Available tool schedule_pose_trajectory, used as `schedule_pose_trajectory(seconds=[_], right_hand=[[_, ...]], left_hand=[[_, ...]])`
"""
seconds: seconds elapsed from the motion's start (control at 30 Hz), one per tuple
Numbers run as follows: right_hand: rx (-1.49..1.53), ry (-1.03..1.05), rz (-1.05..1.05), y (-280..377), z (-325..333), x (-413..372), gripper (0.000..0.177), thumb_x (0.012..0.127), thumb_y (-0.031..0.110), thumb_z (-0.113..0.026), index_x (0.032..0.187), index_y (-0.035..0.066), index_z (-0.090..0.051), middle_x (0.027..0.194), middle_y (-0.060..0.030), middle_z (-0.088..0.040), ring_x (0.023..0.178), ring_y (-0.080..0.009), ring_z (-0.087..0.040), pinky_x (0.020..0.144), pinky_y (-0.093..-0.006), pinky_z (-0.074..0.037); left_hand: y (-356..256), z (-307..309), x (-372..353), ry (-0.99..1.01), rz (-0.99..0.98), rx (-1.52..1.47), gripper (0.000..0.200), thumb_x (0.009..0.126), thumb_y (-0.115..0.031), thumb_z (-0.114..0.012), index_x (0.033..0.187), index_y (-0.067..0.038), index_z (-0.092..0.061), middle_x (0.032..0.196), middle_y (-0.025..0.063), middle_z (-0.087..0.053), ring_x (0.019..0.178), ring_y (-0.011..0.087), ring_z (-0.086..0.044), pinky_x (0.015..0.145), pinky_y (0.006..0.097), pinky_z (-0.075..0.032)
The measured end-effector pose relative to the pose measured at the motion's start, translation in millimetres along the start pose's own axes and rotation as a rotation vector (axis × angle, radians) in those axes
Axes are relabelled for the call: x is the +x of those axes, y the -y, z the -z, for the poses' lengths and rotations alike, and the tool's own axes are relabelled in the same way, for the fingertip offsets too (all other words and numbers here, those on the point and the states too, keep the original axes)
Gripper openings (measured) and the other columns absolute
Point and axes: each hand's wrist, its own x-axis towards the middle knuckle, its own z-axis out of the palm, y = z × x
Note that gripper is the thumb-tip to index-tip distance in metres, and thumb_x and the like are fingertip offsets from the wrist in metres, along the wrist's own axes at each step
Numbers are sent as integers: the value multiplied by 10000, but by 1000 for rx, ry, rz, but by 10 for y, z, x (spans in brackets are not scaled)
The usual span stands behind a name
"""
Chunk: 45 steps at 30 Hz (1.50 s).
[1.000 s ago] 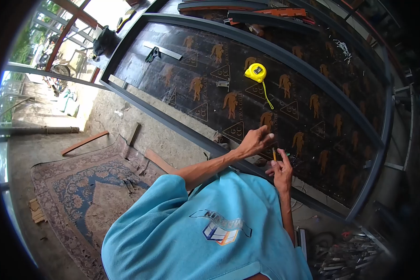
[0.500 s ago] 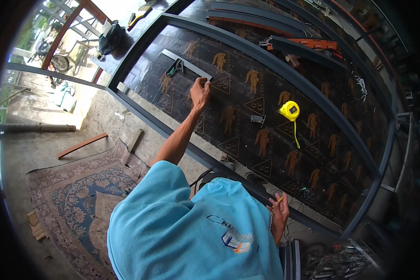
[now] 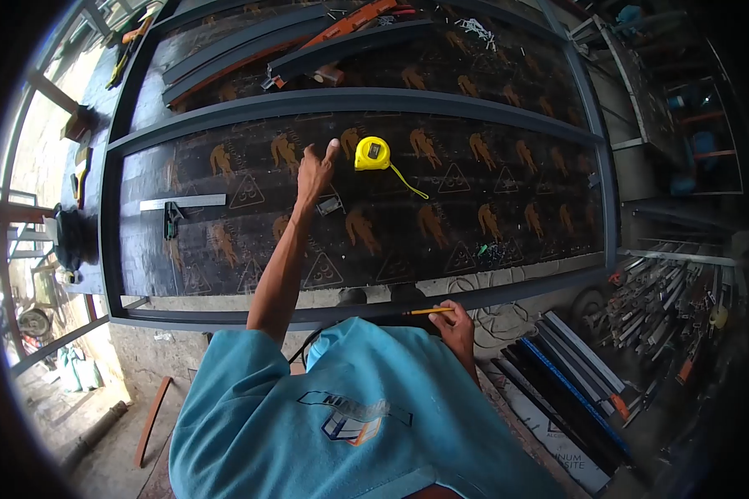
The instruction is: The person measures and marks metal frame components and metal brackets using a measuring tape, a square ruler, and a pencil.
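My left hand (image 3: 316, 173) is over the dark printed board (image 3: 399, 224), fingers apart and holding nothing, just left of a yellow tape measure (image 3: 373, 153) with a short length of its tape out. A small metal piece (image 3: 330, 204) lies beside my left wrist. My right hand (image 3: 455, 324) is near the front bar of the grey metal frame (image 3: 524, 289), closed on a yellow pencil (image 3: 431, 311) that points left. On the board's left part rests a combination square (image 3: 183, 202), its dark head below the ruler.
Grey and orange metal profiles (image 3: 250, 62) lie on the far side, past the frame's middle bar (image 3: 349, 101). Many metal offcuts (image 3: 666, 299) are piled at the right, with long bars (image 3: 574, 374) on the floor. Tools (image 3: 81, 175) lie at the left edge.
The view has turned and shifted right. My left hand has left the end of the square and is now beside the tape measure, fingers apart. My right hand still holds the pencil.
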Motion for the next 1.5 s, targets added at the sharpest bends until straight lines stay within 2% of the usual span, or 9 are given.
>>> schedule_pose_trajectory(seconds=[0.17,0.4,0.53,0.73,0.87,1.03,1.17,1.4,1.5], right_hand=[[-395,-137,-11,-259,177,-173,340,714,166,-718,994,51,-565,840,-145,-681,795,-272,-681,702,-359,-516],[-340,-461,-225,-1002,335,-428,160,856,168,-581,1004,123,-545,900,-156,-659,850,-389,-629,695,-472,-482],[-264,-548,210,-1016,718,-142,199,891,179,-591,1058,72,-577,896,-162,-638,822,-385,-630,707,-432,-483],[421,-199,229,-401,1182,550,232,889,96,-564,1092,-9,-604,849,-123,-630,719,-198,-622,681,-297,-501],[137,245,136,-413,1635,1026,227,871,189,-579,941,-8,-667,659,-20,-585,601,-89,-526,549,-244,-418],[176,658,-26,-666,2374,1194,324,835,362,-688,908,47,-679,576,60,-456,486,-35,-391,433,-237,-277],[182,879,-22,-902,2904,1299,369,777,319,-757,993,38,-655,612,61,-490,482,-34,-376,440,-229,-271],[606,916,-171,-1299,3122,1161,493,678,202,-836,1074,17,-609,831,-8,-603,682,-60,-523,569,-205,-415],[358,719,93,-1333,3553,1184,419,654,108,-810,1028,43,-634,860,-27,-614,749,-113,-564,695,-264,-465]], left_hand=[[-484,-824,-49,158,-124,439,1003,581,-397,-846,1399,-236,-288,1242,241,-354,1168,464,-392,852,538,-462],[-464,-967,-261,230,-629,635,827,603,-17,-725,1323,-240,-384,1345,216,-329,1171,443,-397,829,582,-450],[-497,-955,-740,402,-775,372,769,553,67,-701,1234,-181,-443,1301,179,-395,1179,411,-407,975,465,-404],[-856,-892,-1982,1143,87,-1013,720,570,49,-664,1221,-173,-453,1307,100,-400,1161,329,-456,944,508,-424],[-1100,-1547,-2933,1216,320,-1568,440,884,-480,-539,1113,-106,-561,1465,121,-258,1257,383,-386,923,523,-440],[-1099,-2335,-3454,989,365,-1062,435,918,-202,-532,1304,-27,-434,1432,78,-345,1077,239,-562,846,352,-493],[-1540,-2750,-3887,861,315,-998,915,567,92,-526,1406,-190,-294,1426,81,-291,1227,344,-455,964,406,-453],[-2027,-3094,-4009,909,544,-677,825,837,-230,-660,1477,-105,-154,1426,125,-351,1292,303,-377,998,359,-396],[-2058,-3173,-3888,1168,178,-83,596,890,-347,-606,1369,-51,-411,1268,142,-519,1122,219,-524,935,301,-424]])
